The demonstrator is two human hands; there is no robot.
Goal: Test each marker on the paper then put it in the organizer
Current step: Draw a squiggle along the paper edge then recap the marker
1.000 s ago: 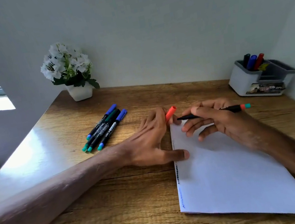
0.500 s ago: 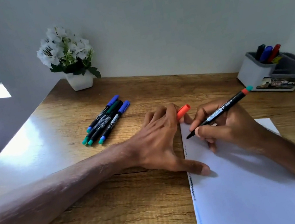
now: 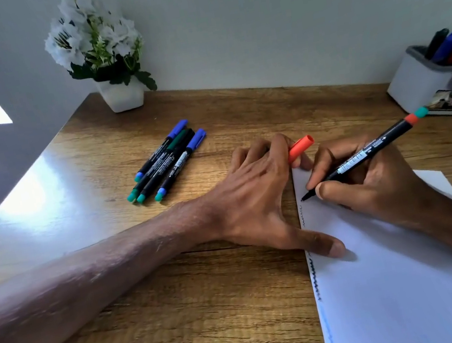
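Right hand (image 3: 371,179) closed around the marker (image 3: 366,151) in a writing grip, tip down at the left edge of the paper (image 3: 403,276); whether the nib actually touches cannot be told. Its fingers hide most of the lower barrel. Left hand (image 3: 259,195) lies flat, thumb pressing the paper edge, and pinches the orange cap (image 3: 300,148) between its fingers, part of the cap hidden. Squiggles run down the paper's left margin, the upper ones faint and hard to read, the lowest bluish; the sheet is cut off at the bottom and right. Four capped markers (image 3: 165,160) lie together on the desk (image 3: 183,315), left of the hands. Organizer (image 3: 420,82) at far right, cut off by the frame edge: its tall compartment holds black, blue and red markers plus something yellow, not identifiable; contents of the lower tray unclear. Flower pot (image 3: 121,94) stands by the wall. Versus half a second earlier: grip and cap hold unchanged, marker tip slightly lower along the margin, organizer further out of frame.
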